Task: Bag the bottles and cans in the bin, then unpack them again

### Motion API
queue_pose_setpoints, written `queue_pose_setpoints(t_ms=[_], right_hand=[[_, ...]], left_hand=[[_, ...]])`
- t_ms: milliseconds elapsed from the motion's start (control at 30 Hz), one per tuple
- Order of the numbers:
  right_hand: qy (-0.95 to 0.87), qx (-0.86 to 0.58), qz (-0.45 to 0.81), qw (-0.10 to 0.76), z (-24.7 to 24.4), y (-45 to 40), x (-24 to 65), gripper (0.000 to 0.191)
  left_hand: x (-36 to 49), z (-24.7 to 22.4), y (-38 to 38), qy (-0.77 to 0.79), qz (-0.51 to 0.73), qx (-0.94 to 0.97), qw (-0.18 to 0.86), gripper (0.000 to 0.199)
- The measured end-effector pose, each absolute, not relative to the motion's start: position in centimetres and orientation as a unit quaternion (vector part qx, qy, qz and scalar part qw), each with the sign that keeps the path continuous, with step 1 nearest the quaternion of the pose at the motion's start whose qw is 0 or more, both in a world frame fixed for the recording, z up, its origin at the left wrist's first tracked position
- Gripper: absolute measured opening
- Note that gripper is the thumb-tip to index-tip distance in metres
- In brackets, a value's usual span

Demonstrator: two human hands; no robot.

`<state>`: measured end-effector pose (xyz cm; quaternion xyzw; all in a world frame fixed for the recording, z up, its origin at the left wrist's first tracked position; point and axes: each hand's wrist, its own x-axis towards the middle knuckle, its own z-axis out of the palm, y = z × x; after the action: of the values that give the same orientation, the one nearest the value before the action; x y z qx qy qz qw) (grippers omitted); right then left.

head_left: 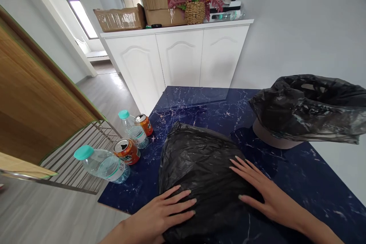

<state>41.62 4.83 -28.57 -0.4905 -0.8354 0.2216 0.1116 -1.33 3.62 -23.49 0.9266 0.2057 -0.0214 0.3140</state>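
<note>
While the left hand (161,213) and right hand (264,188) press open, gripping nothing, the black bag (197,160) lies near on the bench (303,183); the right bin (273,142) already wears another bag (288,112).

Grey-white walls (286,34), white panelled cabinet (183,57), pale wood-look floor (107,91), bright distant window (84,19).

Beneath the left hand (162,213), thin black plastic bag (200,164), crinkled with a soft sheen; around it, glossy, smooth, marble-veined desk (197,110). Beyond that hand, shiny metal cans (127,151) (144,124) and clear plastic bottles (107,166) (133,131).
</note>
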Motion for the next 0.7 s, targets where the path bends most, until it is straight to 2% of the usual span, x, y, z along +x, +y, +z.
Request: queue_pose_setpoints(t_ms=[100, 200, 267, 300, 367, 400, 500, 600, 700], right_hand=[[-0.834, -0.496, 0.224, 0.095, -28.9, 3.1, 42.3, 0.091], [-0.839, -0.493, 0.208, 0.099, -28.9, 2.3, 42.3, 0.097], [-0.846, -0.482, 0.2, 0.112, -28.7, 2.2, 42.1, 0.09], [-0.846, -0.478, 0.198, 0.127, -28.7, 2.3, 41.8, 0.078], [-0.824, -0.498, 0.2, 0.181, -28.5, 2.8, 41.2, 0.046], [-0.8, -0.523, 0.207, 0.209, -28.5, 3.2, 40.8, 0.04], [-0.703, -0.624, 0.244, 0.239, -28.5, 4.7, 39.5, 0.053], [-0.654, -0.682, 0.224, 0.24, -28.3, 5.9, 38.0, 0.053], [-0.675, -0.671, 0.062, 0.301, -27.2, 5.9, 35.8, 0.059]], left_hand=[[-1.5, -21.8, 3.2, 0.235, 0.044, 0.91, 0.338, 0.082], [-0.5, -19.1, 3.3, 0.318, 0.152, 0.866, 0.355, 0.045], [0.3, -17.2, 4.2, 0.365, 0.217, 0.832, 0.357, 0.028], [0.7, -16.5, 5.0, 0.388, 0.241, 0.817, 0.352, 0.025], [1.1, -15.3, 7.1, 0.445, 0.263, 0.796, 0.316, 0.026], [1.2, -15.0, 8.3, 0.477, 0.26, 0.791, 0.282, 0.027], [1.4, -14.6, 11.3, 0.55, 0.261, 0.789, 0.081, 0.036], [2.4, -14.7, 11.6, 0.511, 0.306, 0.796, -0.11, 0.048], [4.5, -15.6, 9.8, 0.386, 0.29, 0.866, -0.132, 0.054]])
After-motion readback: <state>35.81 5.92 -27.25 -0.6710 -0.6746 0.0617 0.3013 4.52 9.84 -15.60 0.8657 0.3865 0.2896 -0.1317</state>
